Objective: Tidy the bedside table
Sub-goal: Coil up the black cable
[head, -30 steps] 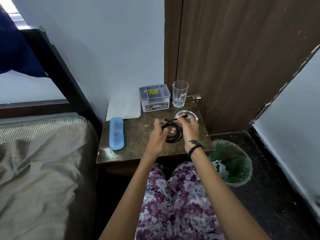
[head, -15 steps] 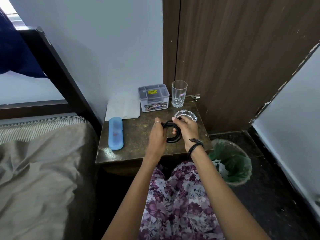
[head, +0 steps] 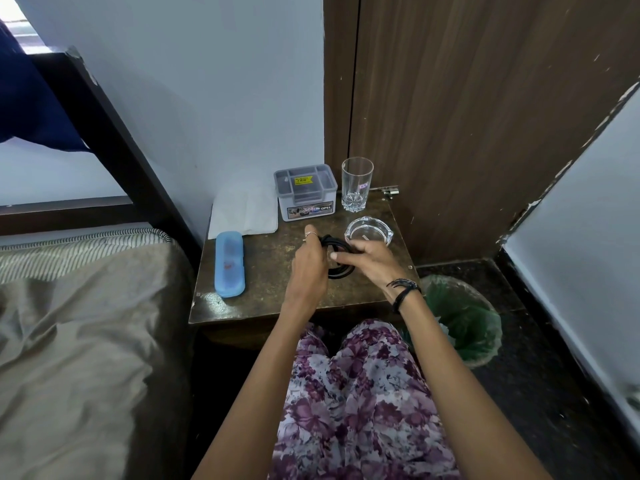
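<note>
Brown and mottled, one square table [head: 263,299] stood between a bed [head: 69,341] in rumpled taupe cloth and one round bin [head: 464,327] lined with green plastic. On it lay one sheet of white paper [head: 242,213] at the back left, one long blue case [head: 229,263] of translucent plastic with rounded ends, its long axis running front to back near the left edge, one grey lidded plastic box [head: 306,192] with a yellow sticker, one tall clear tumbler [head: 356,183] just right of the box, and one round glass ashtray [head: 369,230] in front of the tumbler. One black cable [head: 337,268], wound into a flat round coil, was held over the table's middle, just in front of the ashtray. Two hands gripped it: the left hand [head: 310,263], wearing a ring, had its fingers curled round the coil's left side, and the right hand [head: 372,261], a black band at its wrist, lay across the coil's right side with fingers closed over the loops.
</note>
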`<state>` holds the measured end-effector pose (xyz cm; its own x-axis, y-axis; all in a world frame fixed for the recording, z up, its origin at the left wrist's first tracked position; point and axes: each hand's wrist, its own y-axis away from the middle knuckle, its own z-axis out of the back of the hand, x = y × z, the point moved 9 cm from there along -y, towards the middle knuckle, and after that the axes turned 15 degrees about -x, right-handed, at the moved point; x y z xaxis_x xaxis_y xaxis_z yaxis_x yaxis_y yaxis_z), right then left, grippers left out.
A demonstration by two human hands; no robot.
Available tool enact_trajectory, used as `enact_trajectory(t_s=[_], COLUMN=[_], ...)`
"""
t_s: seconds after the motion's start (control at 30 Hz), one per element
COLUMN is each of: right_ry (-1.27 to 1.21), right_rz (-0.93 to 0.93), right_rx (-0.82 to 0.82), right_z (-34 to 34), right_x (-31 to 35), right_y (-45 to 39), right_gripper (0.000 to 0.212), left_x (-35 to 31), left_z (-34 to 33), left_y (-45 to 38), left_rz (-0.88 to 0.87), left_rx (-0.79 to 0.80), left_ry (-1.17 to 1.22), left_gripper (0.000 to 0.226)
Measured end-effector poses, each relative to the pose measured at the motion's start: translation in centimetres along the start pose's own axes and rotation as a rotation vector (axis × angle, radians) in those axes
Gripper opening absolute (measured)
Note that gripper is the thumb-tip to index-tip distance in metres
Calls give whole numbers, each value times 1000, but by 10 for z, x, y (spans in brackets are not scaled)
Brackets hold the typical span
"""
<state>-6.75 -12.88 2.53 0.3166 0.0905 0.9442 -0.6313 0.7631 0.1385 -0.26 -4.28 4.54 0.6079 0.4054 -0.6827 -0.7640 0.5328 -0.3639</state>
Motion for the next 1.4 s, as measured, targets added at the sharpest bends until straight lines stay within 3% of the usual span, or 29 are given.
enact_trajectory(t_s=[0.07, 0.2, 0.37, 0.6, 0.67, 0.77, 0.9, 1.07, 1.17, 1.4], right_ry=[-83, -170, -344, -363, -415, -524, -573, -520, -404, -271], right_rz=[-54, -116, -239, -278, -281, -306, -312, -196, -46, 169], right_rx=[25, -4, -43, -125, -163, -160, -42, 93, 47, -137], right_z=[0, 1, 2, 2, 3, 3, -3, -10, -10, -12], right_x=[-5, -12, -26, -29, -29, -31, -31, -27, -25, -20], right_y=[0, -1, 2, 3, 2, 2, 7, 13, 10, 0], right_gripper=[27, 26, 38, 26, 27, 31, 34, 33, 34, 11], left_x=[5, 6, 2, 2, -2, -3, 5, 15, 20, 46], left_z=[0, -1, 0, -5, -4, -1, -3, -8, -16, -24], left_y=[-2, -2, -2, 7, 9, 13, 13, 12, 12, 9], left_rz=[15, 72, 39, 165, 136, 183, 234, 246, 178, 293], left_rx=[5, 20, -12, -49, -83, -118, -79, 24, 83, 84], left_ry=[-58, -52, -64, 95, 103, 231, 223, 140, 35, 73], left_gripper=[26, 24, 28, 6, 15, 48, 23, 19, 41, 35])
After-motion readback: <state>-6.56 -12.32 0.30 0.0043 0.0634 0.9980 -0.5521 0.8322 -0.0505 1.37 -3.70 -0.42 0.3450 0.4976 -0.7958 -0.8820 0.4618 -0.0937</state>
